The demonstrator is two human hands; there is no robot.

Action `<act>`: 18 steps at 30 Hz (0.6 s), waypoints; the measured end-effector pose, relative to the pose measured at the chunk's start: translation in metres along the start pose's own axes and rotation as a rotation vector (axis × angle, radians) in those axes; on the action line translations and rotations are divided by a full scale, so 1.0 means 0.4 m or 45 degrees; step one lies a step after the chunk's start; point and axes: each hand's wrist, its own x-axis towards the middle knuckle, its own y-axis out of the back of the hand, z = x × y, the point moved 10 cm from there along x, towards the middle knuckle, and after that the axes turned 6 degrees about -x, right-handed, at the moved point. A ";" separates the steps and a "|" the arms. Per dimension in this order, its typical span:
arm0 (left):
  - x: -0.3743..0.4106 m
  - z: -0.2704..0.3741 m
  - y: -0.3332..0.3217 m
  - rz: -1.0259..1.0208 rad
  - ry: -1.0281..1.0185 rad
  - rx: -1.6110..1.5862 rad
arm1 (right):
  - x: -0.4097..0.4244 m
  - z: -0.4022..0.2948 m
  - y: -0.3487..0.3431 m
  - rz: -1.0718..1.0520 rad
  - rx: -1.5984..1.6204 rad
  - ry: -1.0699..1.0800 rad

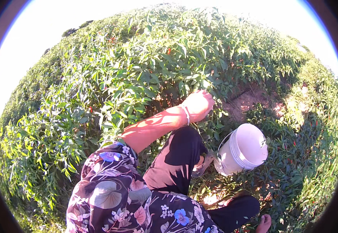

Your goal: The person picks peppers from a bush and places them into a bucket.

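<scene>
My left hand, with a pale band around its wrist, reaches in among the lower leaves of a chili pepper plant. Its fingers are curled, and their tips are lost in bright leaves, so whether they grip anything cannot be told. Only part of my right hand shows, at the bottom edge beside my right knee; what its fingers do is unclear. Between the two hands, a white plastic bucket with a wire handle tilts to the right on the ground near my left foot.
Dense pepper plants rise ahead and to the left, with a few red peppers among the leaves. Bare soil shows beyond the bucket. More plants stand on the right, partly in shade. My bent left knee is under my left forearm.
</scene>
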 end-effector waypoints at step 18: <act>-0.809 -0.436 0.335 -0.201 1.640 0.062 | 0.041 -0.840 -0.111 -0.235 -0.233 0.710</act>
